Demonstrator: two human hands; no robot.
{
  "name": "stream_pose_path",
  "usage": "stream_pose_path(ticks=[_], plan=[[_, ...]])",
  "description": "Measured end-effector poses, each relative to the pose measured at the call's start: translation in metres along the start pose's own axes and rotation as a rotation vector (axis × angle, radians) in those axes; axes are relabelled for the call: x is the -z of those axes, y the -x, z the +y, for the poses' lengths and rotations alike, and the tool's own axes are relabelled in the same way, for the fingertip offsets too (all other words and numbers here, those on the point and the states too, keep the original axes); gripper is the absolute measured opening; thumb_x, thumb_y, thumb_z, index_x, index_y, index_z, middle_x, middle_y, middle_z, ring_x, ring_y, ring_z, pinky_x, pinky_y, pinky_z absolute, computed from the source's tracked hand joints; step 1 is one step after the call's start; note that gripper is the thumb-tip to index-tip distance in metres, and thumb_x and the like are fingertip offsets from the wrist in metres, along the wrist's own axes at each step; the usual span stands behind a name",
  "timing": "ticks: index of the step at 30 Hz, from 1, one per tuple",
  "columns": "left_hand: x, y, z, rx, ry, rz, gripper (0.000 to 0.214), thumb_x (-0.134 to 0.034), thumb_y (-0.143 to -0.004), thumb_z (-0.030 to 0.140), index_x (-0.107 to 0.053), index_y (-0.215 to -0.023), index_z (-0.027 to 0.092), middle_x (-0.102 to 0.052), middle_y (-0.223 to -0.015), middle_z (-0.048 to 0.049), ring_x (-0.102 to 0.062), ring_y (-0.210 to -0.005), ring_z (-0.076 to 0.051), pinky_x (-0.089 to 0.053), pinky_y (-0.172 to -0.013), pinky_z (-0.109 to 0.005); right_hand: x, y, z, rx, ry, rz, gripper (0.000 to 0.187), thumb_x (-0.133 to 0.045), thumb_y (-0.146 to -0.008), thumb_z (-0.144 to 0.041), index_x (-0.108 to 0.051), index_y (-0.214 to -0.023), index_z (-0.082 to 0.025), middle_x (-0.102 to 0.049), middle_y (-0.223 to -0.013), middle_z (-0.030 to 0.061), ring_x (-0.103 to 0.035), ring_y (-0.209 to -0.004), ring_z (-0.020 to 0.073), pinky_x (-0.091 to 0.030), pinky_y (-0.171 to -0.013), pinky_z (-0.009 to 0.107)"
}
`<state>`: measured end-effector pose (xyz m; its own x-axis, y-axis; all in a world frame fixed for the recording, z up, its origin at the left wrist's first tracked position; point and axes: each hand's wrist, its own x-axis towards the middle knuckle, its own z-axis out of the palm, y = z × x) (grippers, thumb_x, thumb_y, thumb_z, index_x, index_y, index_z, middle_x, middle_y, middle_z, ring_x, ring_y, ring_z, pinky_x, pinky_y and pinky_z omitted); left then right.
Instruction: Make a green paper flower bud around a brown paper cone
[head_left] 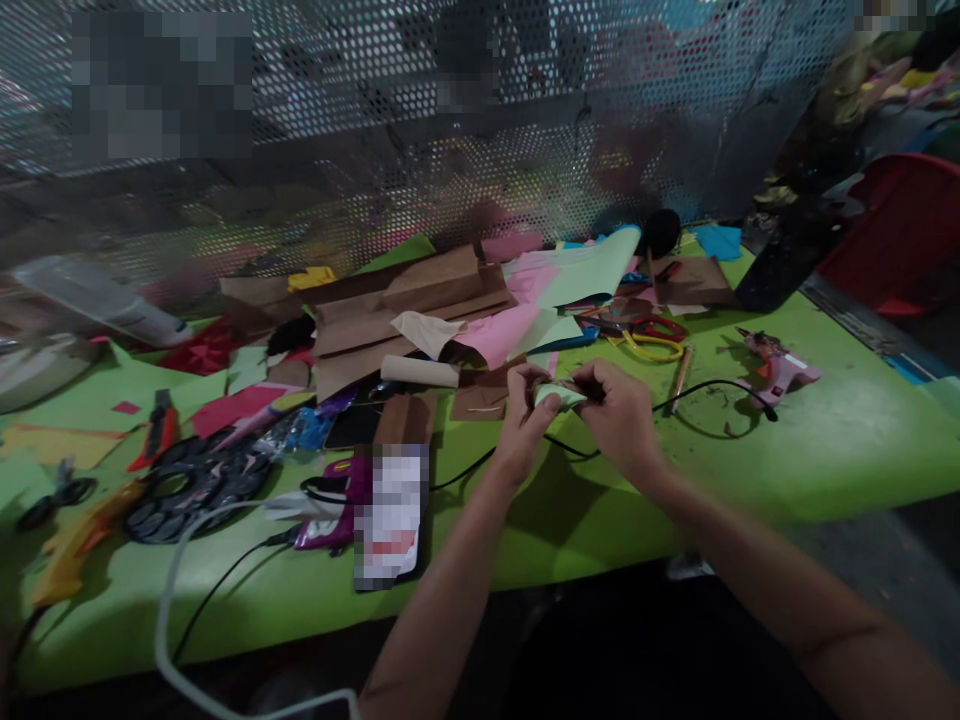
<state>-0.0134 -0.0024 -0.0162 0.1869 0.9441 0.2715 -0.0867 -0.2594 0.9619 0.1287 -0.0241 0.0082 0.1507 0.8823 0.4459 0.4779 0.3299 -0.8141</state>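
Both my hands meet over the middle of the green table (pixel 750 470). My left hand (pixel 525 420) and my right hand (pixel 619 415) are closed on a small piece of pale green paper (pixel 559 395), pinched between the fingers of both. A black cable (pixel 697 390) runs on the table just under and behind my right hand. Behind my hands lies a heap of brown, pink and pale green paper sheets (pixel 465 305).
A pink glue gun (pixel 776 365) lies right of my hands, with yellow and red scissors (pixel 652 338) behind them. On the left are a cardboard tube (pixel 420 371), a red utility knife (pixel 157 430), a black round tray (pixel 195 485), white cable (pixel 172 590). A perforated metal screen (pixel 450 130) backs the table.
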Motion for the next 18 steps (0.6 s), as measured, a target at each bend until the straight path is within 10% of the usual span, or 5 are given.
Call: stream_pose_path(ticks=[10, 18], plan=[[-0.002, 0.000, 0.003, 0.040, -0.024, 0.007, 0.053, -0.064, -0.079, 0.067, -0.047, -0.105, 0.024, -0.050, -0.101, -0.0025, -0.049, -0.093, -0.019, -0.042, -0.085, -0.032, 0.000, -0.001, 0.000, -0.032, -0.084, 0.043, 0.005, -0.069, -0.085, -0.025, -0.069, -0.084, -0.021, -0.072, -0.079, 0.0018, -0.065, -0.069, 0.0166, -0.048, -0.065, 0.028], [-0.003, 0.002, 0.009, 0.047, -0.061, -0.051, 0.058, -0.063, -0.079, 0.071, -0.044, -0.107, 0.023, -0.048, -0.102, -0.0024, -0.049, -0.095, -0.019, -0.043, -0.084, -0.031, 0.021, -0.019, -0.003, 0.219, 0.116, -0.124, 0.007, -0.070, -0.085, -0.016, -0.071, -0.080, -0.020, -0.074, -0.079, 0.0030, -0.067, -0.073, 0.0177, -0.048, -0.067, 0.028]])
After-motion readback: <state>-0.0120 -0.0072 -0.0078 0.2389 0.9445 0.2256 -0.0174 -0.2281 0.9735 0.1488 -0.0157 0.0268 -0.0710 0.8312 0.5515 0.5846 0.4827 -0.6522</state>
